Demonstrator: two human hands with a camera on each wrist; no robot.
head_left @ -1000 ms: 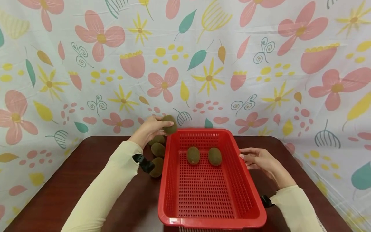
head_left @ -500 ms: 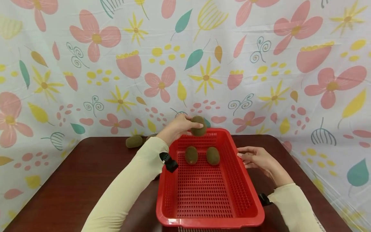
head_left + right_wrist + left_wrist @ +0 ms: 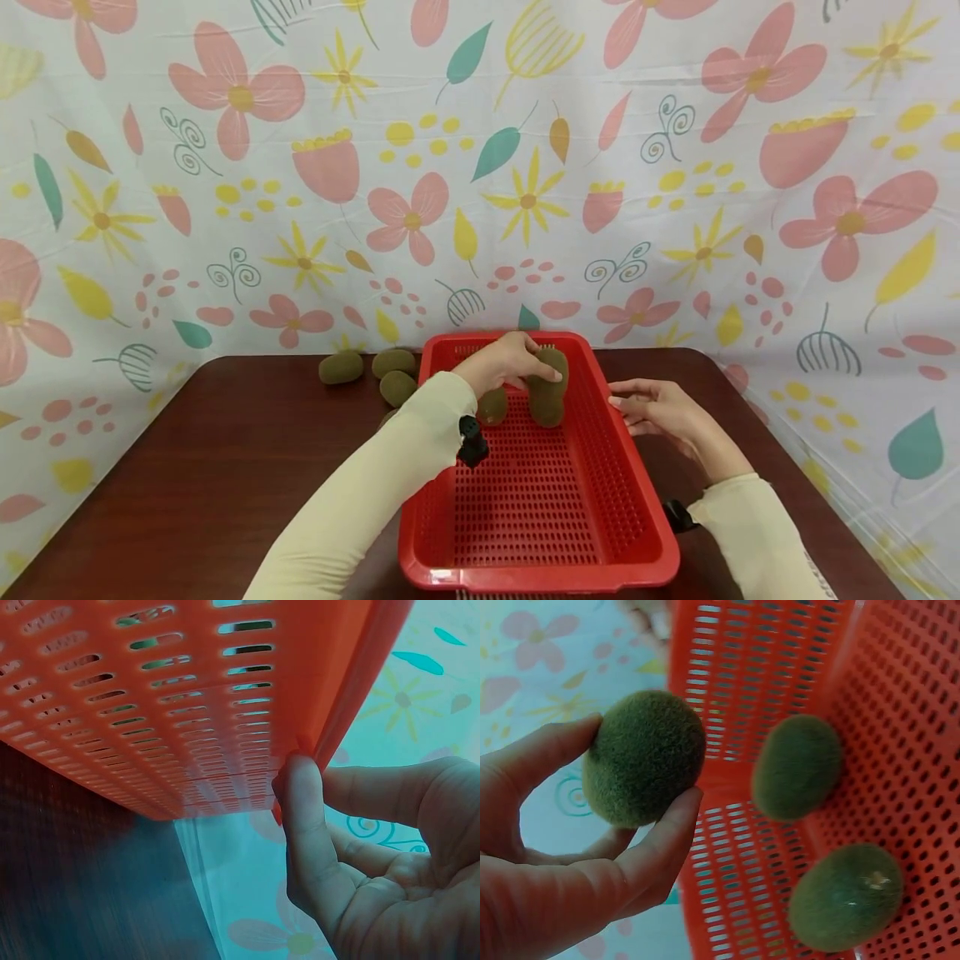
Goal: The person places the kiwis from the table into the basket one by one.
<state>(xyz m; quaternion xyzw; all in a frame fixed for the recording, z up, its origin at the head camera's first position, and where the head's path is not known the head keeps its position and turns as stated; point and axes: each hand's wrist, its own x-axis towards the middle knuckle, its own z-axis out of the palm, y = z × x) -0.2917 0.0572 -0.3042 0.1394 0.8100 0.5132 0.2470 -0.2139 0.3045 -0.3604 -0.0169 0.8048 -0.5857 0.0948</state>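
Over the far end of the red basket [image 3: 517,577], the left hand [image 3: 504,364] pinches a kiwi [image 3: 646,756] between thumb and fingers, above two other kiwis [image 3: 799,766] inside. On the right, the right hand [image 3: 671,417] grips the rim [image 3: 351,690] between thumb and finger.

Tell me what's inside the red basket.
Two kiwis lie inside the basket. In the head view, the left hand and its held kiwi partly cover them; the left sleeve hides some of the basket, so nothing behind it shows.
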